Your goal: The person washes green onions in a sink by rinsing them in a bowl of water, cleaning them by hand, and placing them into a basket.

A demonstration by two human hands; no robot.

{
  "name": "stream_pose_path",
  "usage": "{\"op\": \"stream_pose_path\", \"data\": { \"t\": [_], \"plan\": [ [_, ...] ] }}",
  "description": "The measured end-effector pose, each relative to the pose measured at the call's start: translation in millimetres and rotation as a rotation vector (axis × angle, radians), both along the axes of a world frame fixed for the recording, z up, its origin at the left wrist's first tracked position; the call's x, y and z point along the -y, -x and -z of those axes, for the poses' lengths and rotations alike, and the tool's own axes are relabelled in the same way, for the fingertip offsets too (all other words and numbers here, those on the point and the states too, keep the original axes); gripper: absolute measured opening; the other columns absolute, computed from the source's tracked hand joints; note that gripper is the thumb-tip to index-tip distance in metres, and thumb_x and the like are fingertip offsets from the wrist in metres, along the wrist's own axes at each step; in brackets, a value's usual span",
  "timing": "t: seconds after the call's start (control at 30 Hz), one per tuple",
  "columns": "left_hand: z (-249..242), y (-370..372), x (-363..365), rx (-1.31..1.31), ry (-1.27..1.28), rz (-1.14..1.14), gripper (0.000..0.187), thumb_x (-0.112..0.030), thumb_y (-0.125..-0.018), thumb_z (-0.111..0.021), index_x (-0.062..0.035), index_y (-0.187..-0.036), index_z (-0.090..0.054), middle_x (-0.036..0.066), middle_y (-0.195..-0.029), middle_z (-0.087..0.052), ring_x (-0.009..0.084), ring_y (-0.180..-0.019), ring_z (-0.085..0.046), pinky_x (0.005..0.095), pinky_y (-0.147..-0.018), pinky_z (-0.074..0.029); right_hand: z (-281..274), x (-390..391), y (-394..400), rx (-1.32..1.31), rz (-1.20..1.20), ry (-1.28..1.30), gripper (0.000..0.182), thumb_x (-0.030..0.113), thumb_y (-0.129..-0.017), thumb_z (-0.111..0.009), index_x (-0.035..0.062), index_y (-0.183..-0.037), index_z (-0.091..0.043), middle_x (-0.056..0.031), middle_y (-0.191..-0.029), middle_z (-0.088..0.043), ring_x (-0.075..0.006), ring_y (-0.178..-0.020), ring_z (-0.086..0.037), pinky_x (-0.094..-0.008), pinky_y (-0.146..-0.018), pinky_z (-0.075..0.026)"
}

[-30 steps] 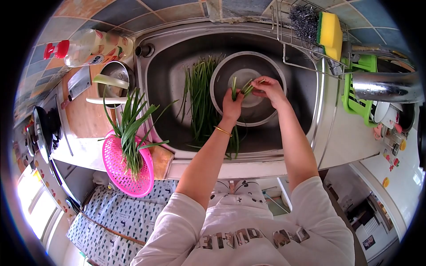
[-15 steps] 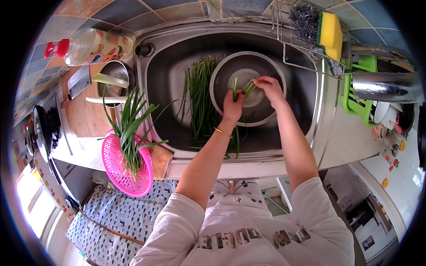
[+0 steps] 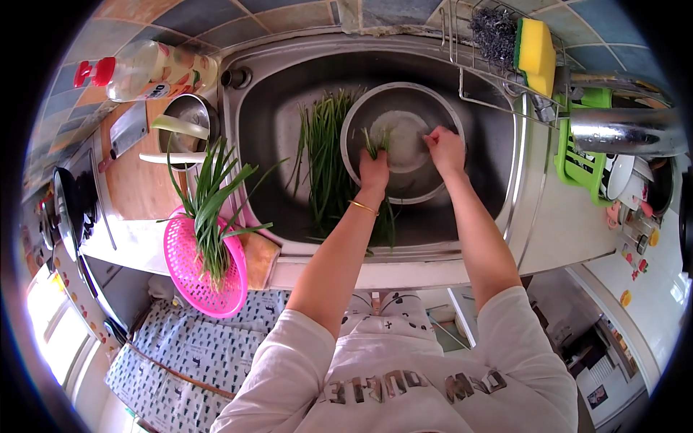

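A small bunch of garlic chives [image 3: 375, 140] is gripped in my left hand [image 3: 373, 172], its pale cut ends pointing up over the metal bowl [image 3: 431, 92]. Some green leaves hang down behind my left wrist. My right hand [image 3: 446, 150] is over the bowl's right side, apart from the bunch, with thumb and fingers pinched together; whether anything small is between them I cannot make out. The bowl stands in the steel sink [image 3: 487, 144] and seems to hold water. Left of it in the sink lies a larger pile of garlic chives [image 3: 326, 144].
At the sink's left edge a pink colander [image 3: 182, 252] holds more chives [image 3: 216, 189]. Behind it are a saucepan [image 3: 193, 115], a cleaver [image 3: 130, 128] on a cutting board [image 3: 133, 191] and a bottle [image 3: 155, 71]. A wire rack with a sponge [image 3: 535, 56] overhangs the sink's right back.
My right hand has come away from the bunch, moving slightly right and down. My left hand has lowered a little, still gripping the chives.
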State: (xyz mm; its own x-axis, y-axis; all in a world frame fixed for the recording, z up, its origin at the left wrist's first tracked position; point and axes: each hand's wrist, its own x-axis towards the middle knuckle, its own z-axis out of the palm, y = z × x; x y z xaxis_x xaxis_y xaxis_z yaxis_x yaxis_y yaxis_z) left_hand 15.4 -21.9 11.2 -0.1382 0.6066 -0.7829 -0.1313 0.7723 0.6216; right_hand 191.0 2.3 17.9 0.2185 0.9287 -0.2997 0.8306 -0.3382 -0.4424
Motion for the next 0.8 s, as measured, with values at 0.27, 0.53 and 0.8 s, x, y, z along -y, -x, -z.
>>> {"op": "stream_pose_path", "data": {
  "t": [0.27, 0.53, 0.8],
  "plan": [
    [38.7, -8.3, 7.0, 0.151, -0.132, 0.263, 0.026, -0.008, -0.089, -0.054, -0.0012, -0.114, -0.053, 0.011, -0.099, -0.064, 0.0196, -0.085, -0.062, 0.0333, -0.071, -0.048, 0.2, 5.7, 12.2, -0.040, 0.017, -0.041, 0.018, 0.025, -0.079, -0.067, 0.0075, -0.076, -0.064, -0.0172, -0.074, -0.064, -0.0373, -0.077, -0.063, -0.0447, -0.068, -0.052],
    [-22.2, -9.8, -0.9, 0.489, -0.067, 0.110, 0.028, -0.007, -0.093, -0.050, -0.0046, -0.121, -0.054, 0.004, -0.098, -0.062, 0.0154, -0.084, -0.059, 0.0285, -0.072, -0.050, -0.3, 8.1, 30.4, -0.807, 0.421, 0.065, 0.055, 0.027, -0.078, -0.076, 0.0024, -0.117, -0.047, -0.0138, -0.099, -0.059, -0.0250, -0.085, -0.061, -0.0377, -0.071, -0.051],
    [-25.1, -11.0, 4.4, 0.180, -0.321, 0.141, 0.028, -0.008, -0.093, -0.050, -0.0015, -0.119, -0.058, 0.003, -0.100, -0.062, 0.0111, -0.089, -0.055, 0.0260, -0.079, -0.044, -26.9, 4.5, 45.3, -0.526, 0.102, -0.282, 0.023, 0.016, -0.079, -0.073, 0.0069, -0.098, -0.063, -0.0121, -0.096, -0.057, -0.0235, -0.086, -0.058, -0.0336, -0.078, -0.048]
  ]
}}
